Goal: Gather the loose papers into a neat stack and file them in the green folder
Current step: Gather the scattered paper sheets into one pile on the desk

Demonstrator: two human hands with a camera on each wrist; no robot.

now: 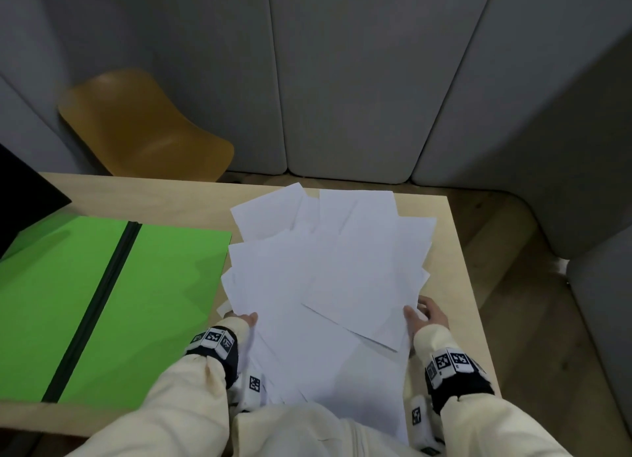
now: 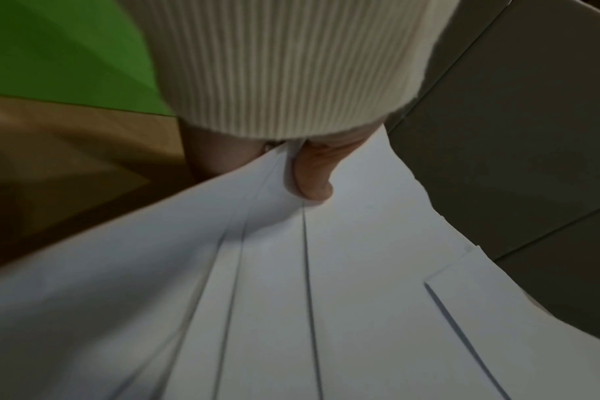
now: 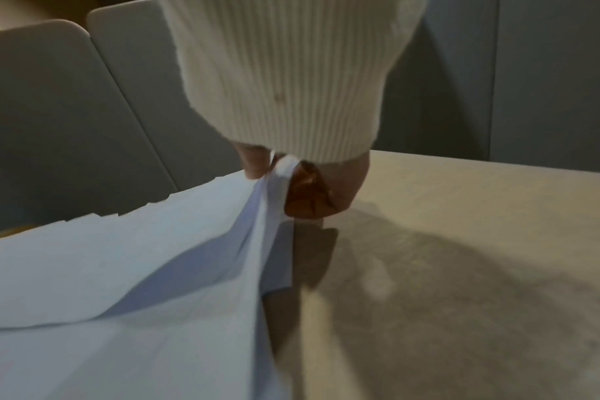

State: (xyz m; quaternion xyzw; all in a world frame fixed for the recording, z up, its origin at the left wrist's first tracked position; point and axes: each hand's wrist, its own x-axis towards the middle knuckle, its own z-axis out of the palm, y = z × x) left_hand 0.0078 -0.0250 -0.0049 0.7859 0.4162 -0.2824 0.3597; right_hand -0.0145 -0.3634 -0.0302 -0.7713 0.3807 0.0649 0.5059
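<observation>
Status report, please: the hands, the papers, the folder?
Left hand and right hand each grip a side of the papers, still fanned, uneven. Green folder lies open on the table, left of papers. Nothing blocks it.

Both hands, the left hand [image 1: 243, 320] and right hand [image 1: 425, 314], pinch with thumbs on top, cream-sleeved forearms reaching forward.
</observation>
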